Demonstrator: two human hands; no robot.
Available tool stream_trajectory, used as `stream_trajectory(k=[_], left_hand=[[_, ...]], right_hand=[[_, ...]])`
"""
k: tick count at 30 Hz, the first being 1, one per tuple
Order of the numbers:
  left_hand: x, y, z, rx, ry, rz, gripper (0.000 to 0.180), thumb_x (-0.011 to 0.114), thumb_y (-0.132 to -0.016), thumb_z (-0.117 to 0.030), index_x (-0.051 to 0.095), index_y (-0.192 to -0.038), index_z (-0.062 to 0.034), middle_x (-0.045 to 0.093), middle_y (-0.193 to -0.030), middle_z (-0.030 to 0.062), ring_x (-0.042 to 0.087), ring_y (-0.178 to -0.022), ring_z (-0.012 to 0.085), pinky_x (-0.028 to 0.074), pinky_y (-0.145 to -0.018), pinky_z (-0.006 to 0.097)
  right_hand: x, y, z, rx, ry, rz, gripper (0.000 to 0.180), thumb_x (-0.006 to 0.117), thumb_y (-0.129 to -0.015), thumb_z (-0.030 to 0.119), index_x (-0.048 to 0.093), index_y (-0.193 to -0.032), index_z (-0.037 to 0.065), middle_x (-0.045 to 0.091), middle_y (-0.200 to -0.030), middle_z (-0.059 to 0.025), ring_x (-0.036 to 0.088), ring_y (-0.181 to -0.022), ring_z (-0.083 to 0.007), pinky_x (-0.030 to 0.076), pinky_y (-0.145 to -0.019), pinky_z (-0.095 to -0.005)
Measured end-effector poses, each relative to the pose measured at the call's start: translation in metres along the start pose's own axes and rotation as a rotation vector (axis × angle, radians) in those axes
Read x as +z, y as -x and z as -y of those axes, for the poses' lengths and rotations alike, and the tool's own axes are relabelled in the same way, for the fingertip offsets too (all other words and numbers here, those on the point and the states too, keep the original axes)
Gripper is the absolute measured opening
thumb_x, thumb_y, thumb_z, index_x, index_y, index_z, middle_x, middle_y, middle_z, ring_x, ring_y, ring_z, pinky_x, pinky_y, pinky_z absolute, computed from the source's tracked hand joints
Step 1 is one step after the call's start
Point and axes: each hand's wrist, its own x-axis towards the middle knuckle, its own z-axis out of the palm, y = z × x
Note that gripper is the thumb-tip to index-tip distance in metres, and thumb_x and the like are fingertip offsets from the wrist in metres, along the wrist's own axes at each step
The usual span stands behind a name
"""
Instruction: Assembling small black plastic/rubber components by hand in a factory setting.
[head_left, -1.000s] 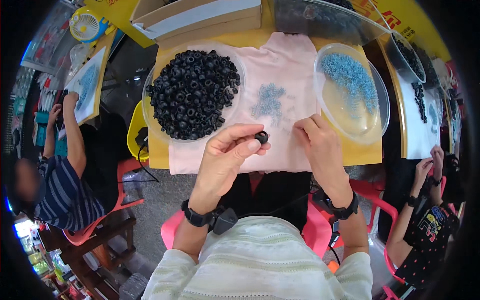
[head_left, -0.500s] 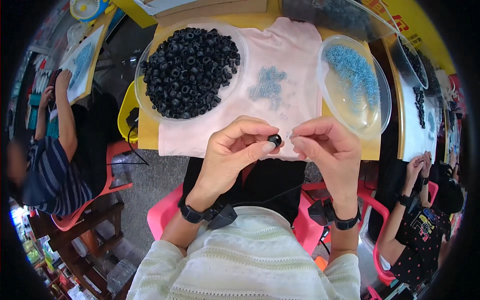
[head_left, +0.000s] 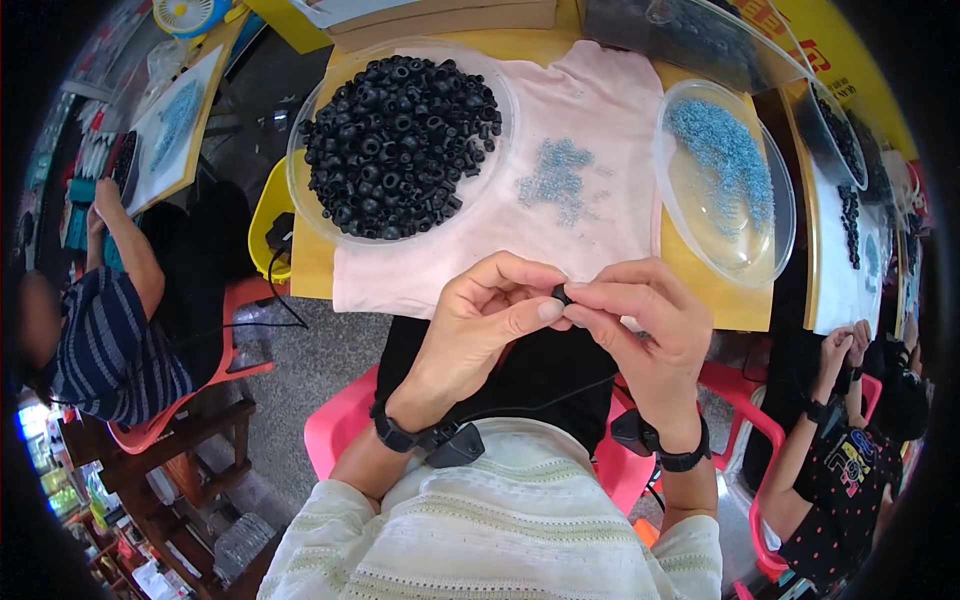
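Head view: a small black ring [head_left: 561, 294] sits just below the picture's centre, pinched between the fingertips of both hands above the person's lap, just off the near edge of the table [head_left: 310, 275]. The left hand [head_left: 485, 320] comes in from 7 o'clock, its thumb and forefinger pressed together on the ring's left side. The right hand [head_left: 640, 320] comes in from 5 o'clock, its thumb and forefinger closed on the ring's right side, so the two hands touch at the fingertips. Only a sliver of the ring shows between them.

At 12 o'clock from the hands a pink cloth [head_left: 600, 120] covers the tabletop, and a loose scatter of blue beads [head_left: 556, 180] lies on it. At 11 o'clock a clear round dish [head_left: 300, 190] rests on the cloth, heaped with black rings [head_left: 400, 145]. At 2 o'clock a second clear dish [head_left: 780, 230] holds more blue beads, mostly in its far half.

Each wrist wears a black band [head_left: 395, 437]. Below, at 6 o'clock, is the person's cream knitted top [head_left: 500, 530], and a pink chair [head_left: 330, 440] shows under them. At 9 o'clock another person in a striped shirt [head_left: 110, 350] sits at a neighbouring table; at 4 o'clock a third person's hands [head_left: 845, 345] are raised beside a white board.
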Motion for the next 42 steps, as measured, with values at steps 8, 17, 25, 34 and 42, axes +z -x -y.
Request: stream_trajectory(k=[8,17,25,34,42], left_hand=[[-0.025,-0.006,-0.001,0.021,0.282,-0.007,0.017,0.060,-0.093,-0.002,0.059,-0.110,-0.0023,0.065,-0.108,0.0106,0.065,-0.098,0.0170,0.055,-0.090,0.033],[-0.052,-0.016,0.006,0.015,0.264,0.124,0.017,0.067,-0.088,-0.006,0.058,-0.102,-0.0036,0.062,-0.104,0.0096,0.064,-0.091,0.0169,0.054,-0.083,0.031],[-0.045,-0.007,0.001,0.033,0.227,0.076,0.020,0.071,-0.084,-0.012,0.058,-0.098,-0.0069,0.060,-0.095,0.0118,0.061,-0.079,0.0164,0.050,-0.068,0.025],[-0.042,-0.003,0.001,0.102,0.266,0.156,0.025,0.064,-0.090,-0.005,0.058,-0.114,-0.0010,0.065,-0.107,0.0143,0.065,-0.092,0.0179,0.054,-0.080,0.029],[-0.012,-0.002,-0.002,0.123,0.241,0.080,0.022,0.063,-0.091,-0.008,0.058,-0.112,-0.0022,0.065,-0.103,0.0144,0.065,-0.086,0.0171,0.054,-0.077,0.027]], right_hand=[[0.024,-0.012,-0.007,-0.140,0.147,0.073,0.039,0.077,-0.073,0.005,0.071,-0.112,0.010,0.062,-0.089,-0.0072,0.059,-0.071,-0.0183,0.048,-0.056,-0.0275],[0.052,-0.107,-0.024,-0.254,0.577,0.272,0.008,0.069,-0.072,0.007,0.065,-0.078,0.004,0.063,-0.083,-0.0047,0.059,-0.082,-0.0249,0.049,-0.069,-0.0349],[0.088,-0.127,-0.042,-0.327,0.738,0.468,0.006,0.065,-0.067,0.000,0.062,-0.070,0.003,0.063,-0.075,-0.0121,0.060,-0.084,-0.0304,0.049,-0.072,-0.0387],[0.076,-0.128,-0.034,-0.182,0.575,0.365,0.010,0.067,-0.069,0.002,0.063,-0.078,0.000,0.065,-0.074,-0.0124,0.064,-0.076,-0.0303,0.050,-0.069,-0.0405],[0.000,-0.059,-0.001,0.374,-0.260,0.209,0.015,0.072,-0.083,0.010,0.069,-0.095,0.002,0.068,-0.083,0.0005,0.060,-0.075,-0.0038,0.048,-0.064,-0.0226]])
